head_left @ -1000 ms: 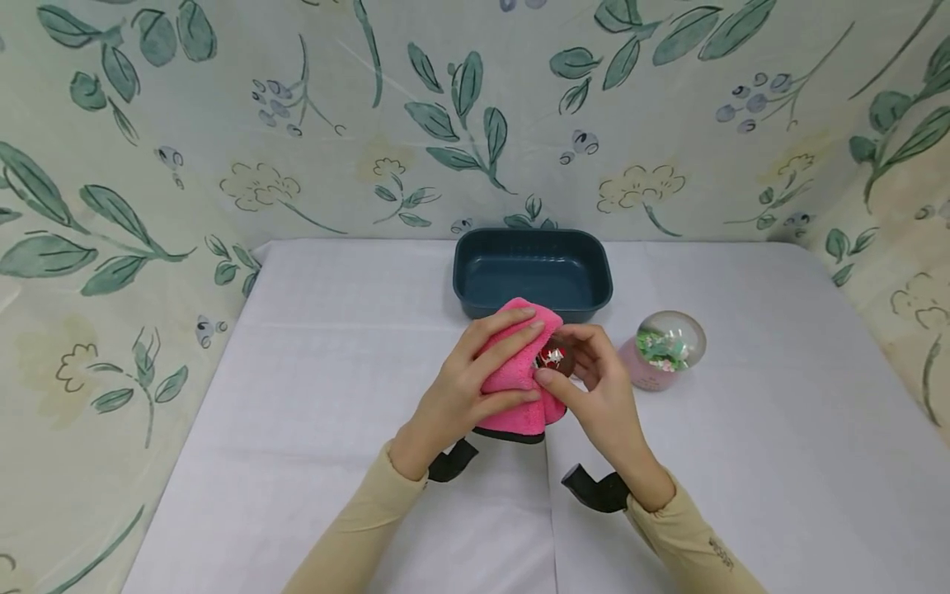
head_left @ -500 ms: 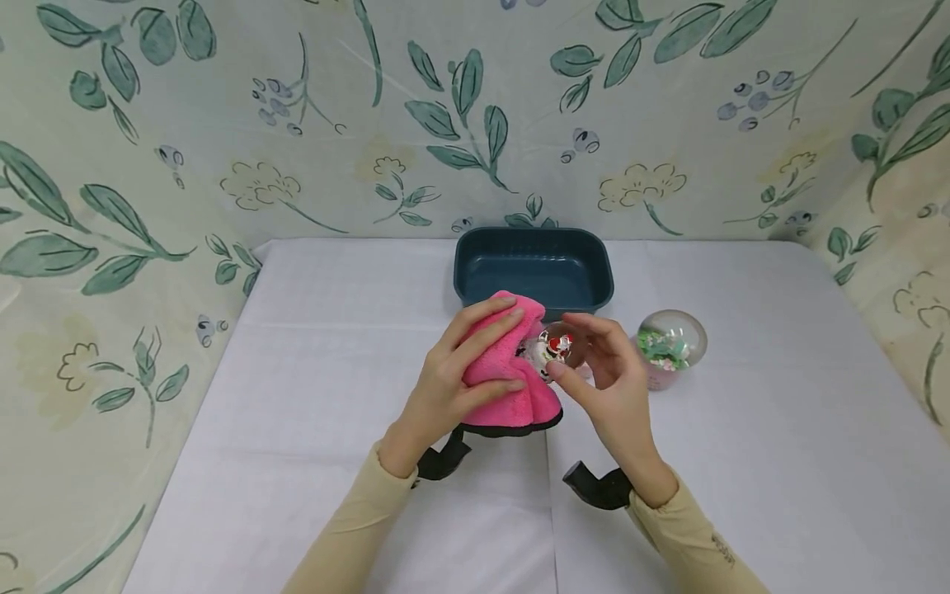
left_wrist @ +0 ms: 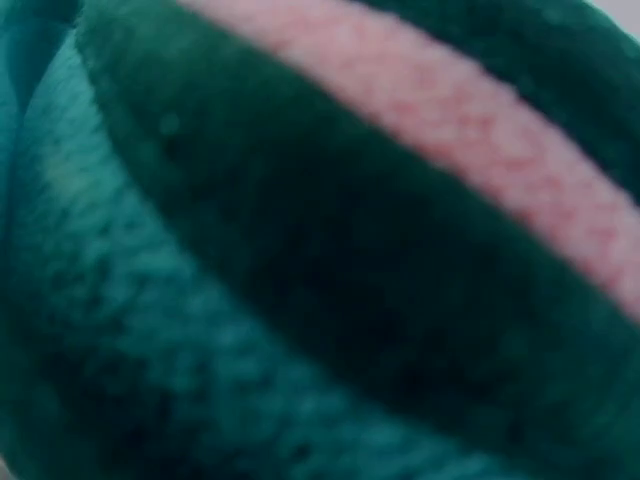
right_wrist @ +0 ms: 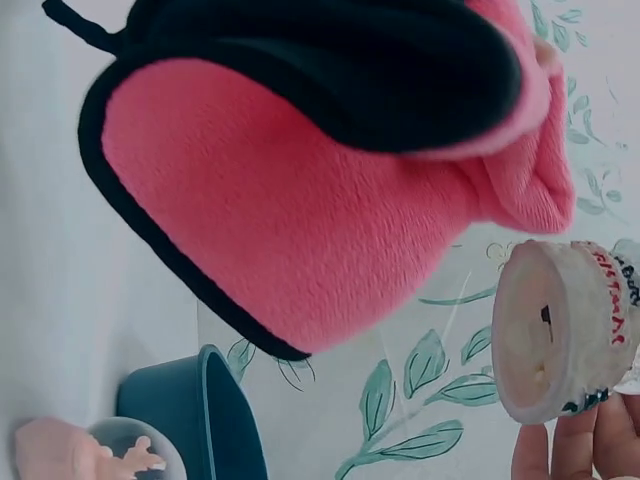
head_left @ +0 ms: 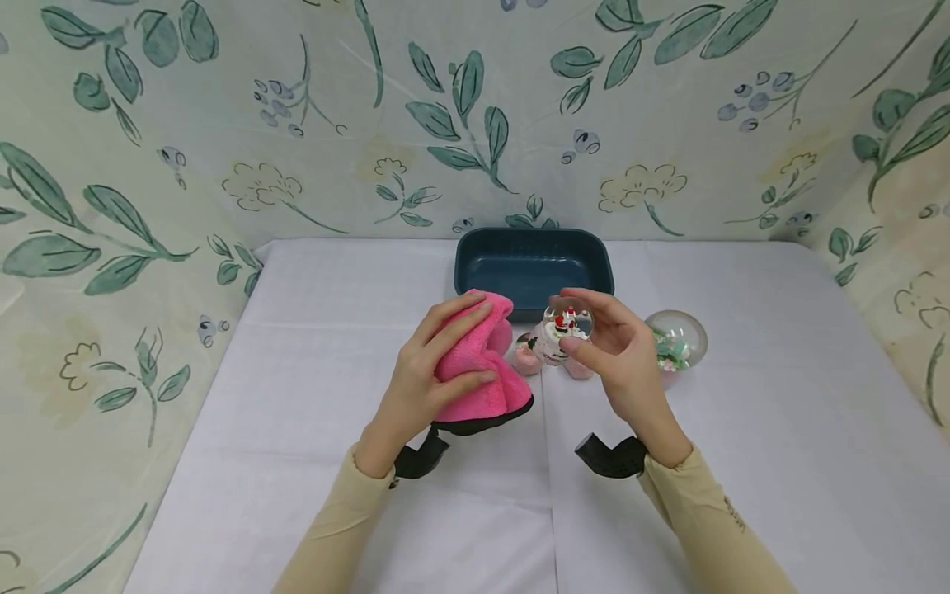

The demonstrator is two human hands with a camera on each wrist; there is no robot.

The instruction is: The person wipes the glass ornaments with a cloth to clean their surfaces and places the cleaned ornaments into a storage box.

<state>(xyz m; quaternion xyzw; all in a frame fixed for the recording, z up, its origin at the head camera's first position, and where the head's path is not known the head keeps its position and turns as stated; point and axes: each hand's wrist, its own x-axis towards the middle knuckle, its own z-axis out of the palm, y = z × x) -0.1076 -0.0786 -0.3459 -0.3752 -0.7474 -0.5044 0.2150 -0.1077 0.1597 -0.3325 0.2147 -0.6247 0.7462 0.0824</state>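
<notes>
Small globe (head_left: pixel 552 334): raised above the tabletop (head_left: pixel 334 330), on the near side of the tray (head_left: pixel 534 276), between the pink cloth (head_left: pixel 478 355) and the pink-based globe (head_left: pixel 671 346).
Small globe's long axis: tilted, from near left to far right; the pale underside of its base faces left towards the cloth, the clear dome points right and far.
Right-hand grip (head_left: pixel 623 355): grasping the small globe between thumb, on the near side, and fingers.
Left-hand grip (head_left: pixel 416 367): grasping the pink cloth, thumb near, fingers far.
Pink cloth: folded, long axis roughly near to far, black hem at its near end; apart from the small globe.
Tray: dark blue, opening upwards, long axis left to right.
Pink-based globe: stands dome up, right of the tray, partly hidden by the right hand.
</notes>
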